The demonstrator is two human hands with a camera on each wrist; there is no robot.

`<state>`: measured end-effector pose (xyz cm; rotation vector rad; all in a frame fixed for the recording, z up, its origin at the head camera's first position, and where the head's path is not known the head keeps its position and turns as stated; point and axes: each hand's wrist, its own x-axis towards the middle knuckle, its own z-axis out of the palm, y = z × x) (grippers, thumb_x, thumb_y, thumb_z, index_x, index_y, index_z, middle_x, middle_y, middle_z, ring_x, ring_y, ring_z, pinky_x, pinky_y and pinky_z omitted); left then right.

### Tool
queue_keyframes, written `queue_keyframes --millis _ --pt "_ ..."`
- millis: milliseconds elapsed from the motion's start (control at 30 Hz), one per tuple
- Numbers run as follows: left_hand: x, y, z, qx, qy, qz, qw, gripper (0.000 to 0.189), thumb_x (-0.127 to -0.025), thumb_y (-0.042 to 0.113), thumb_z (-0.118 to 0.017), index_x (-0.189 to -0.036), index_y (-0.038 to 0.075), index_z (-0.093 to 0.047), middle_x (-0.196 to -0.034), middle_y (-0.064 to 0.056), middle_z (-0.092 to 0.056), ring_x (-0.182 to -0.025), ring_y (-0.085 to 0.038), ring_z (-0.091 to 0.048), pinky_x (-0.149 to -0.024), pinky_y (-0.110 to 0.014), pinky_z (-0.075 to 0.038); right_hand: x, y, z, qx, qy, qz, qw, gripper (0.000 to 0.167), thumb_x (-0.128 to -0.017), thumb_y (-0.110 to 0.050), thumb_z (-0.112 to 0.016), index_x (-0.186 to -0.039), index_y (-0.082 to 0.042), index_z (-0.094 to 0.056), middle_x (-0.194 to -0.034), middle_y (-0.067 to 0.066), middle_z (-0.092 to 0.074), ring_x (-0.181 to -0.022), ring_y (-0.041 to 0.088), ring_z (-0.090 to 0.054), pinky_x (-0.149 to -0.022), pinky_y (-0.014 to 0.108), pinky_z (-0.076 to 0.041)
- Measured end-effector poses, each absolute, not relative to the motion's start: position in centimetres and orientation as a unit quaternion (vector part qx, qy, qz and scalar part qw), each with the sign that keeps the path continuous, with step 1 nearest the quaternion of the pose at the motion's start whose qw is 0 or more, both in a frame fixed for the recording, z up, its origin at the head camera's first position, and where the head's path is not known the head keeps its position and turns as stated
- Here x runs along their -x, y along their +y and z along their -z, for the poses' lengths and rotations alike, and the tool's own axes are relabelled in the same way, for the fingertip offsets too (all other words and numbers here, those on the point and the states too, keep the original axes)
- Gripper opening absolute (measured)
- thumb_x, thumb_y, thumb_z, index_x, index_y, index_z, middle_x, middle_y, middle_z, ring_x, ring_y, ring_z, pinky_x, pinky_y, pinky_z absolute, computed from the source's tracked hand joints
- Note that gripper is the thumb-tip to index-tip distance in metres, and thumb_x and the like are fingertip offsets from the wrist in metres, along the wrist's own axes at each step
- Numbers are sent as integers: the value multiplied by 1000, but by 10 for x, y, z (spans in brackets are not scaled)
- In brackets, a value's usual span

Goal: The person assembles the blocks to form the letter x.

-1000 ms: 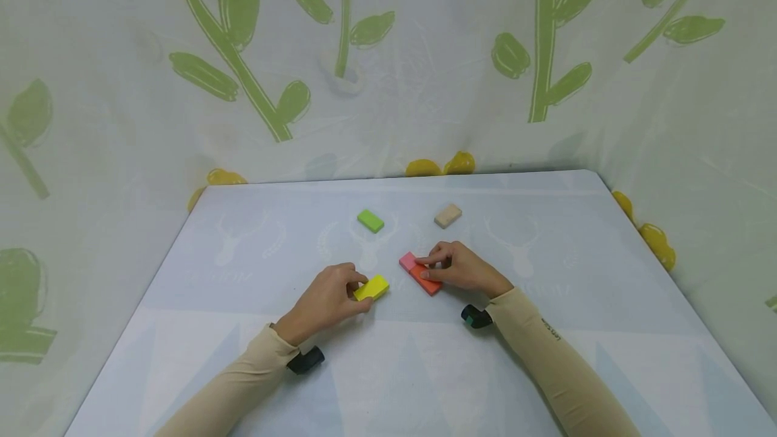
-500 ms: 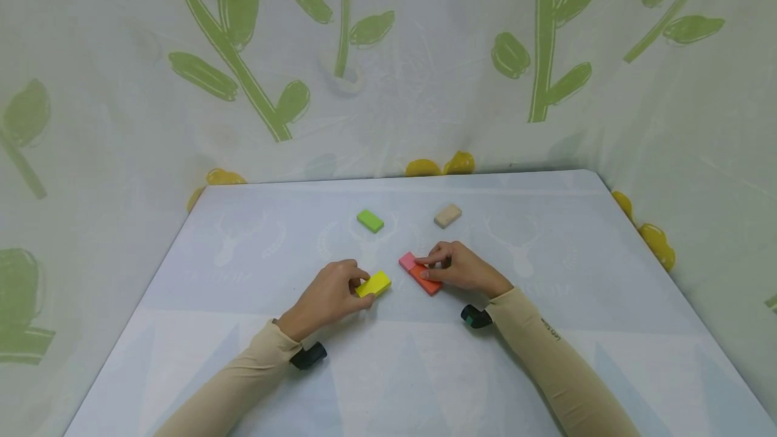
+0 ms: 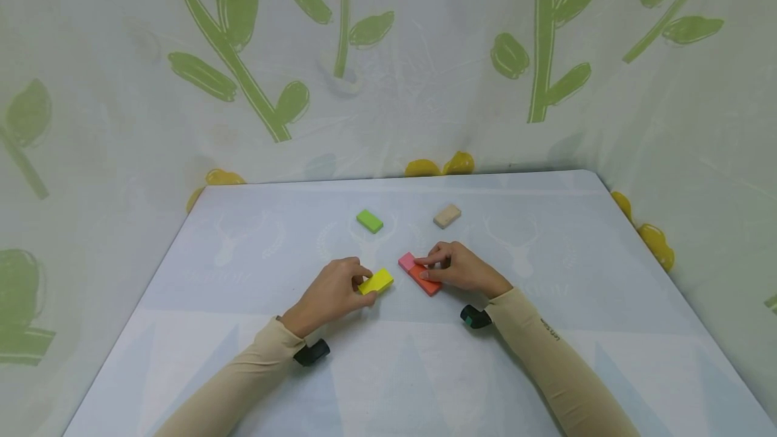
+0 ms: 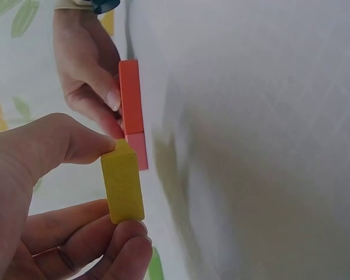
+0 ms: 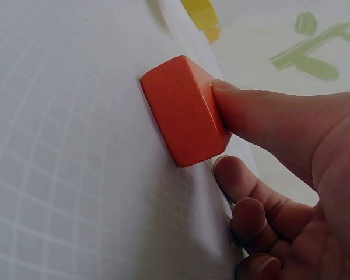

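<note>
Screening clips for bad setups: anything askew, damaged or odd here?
Nothing stands out. The left hand pinches the yellow block; the right hand touches the red block, which sits end to end with the pink block. The green block and beige block lie separately, angled differently. No spill or breakage visible.

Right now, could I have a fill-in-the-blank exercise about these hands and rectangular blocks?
The yellow rectangular block is in the person's ____ hand.
The orange-red rectangular block lies end to end with the ____ piece.
In the head view, the beige rectangular block lies to the ____ of the green rectangular block.
Missing: left; pink; right.
</note>
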<state>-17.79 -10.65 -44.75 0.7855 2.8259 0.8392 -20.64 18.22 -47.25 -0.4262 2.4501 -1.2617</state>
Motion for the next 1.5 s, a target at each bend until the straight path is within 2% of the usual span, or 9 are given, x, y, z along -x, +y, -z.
queue_keyframes --millis 867,1500 --pt "190 -98 454 -259 929 -260 55 32 -82 24 -82 -106 2 -80 -79 1 -64 -72 -9 -55 -68 -21 -48 207 183 473 173 868 438 156 36 -91 -19 -80 -126 -13 -74 -100 6 -67 -91 18 -53 -74 25 -45" --pt "194 -93 460 -267 924 -270 51 30 -82 22 -81 -104 2 -80 -78 1 -63 -71 -9 -54 -66 -20 -47 206 181 472 163 869 436 165 35 -92 -18 -79 -126 -15 -75 -101 5 -68 -93 19 -53 -74 27 -45"
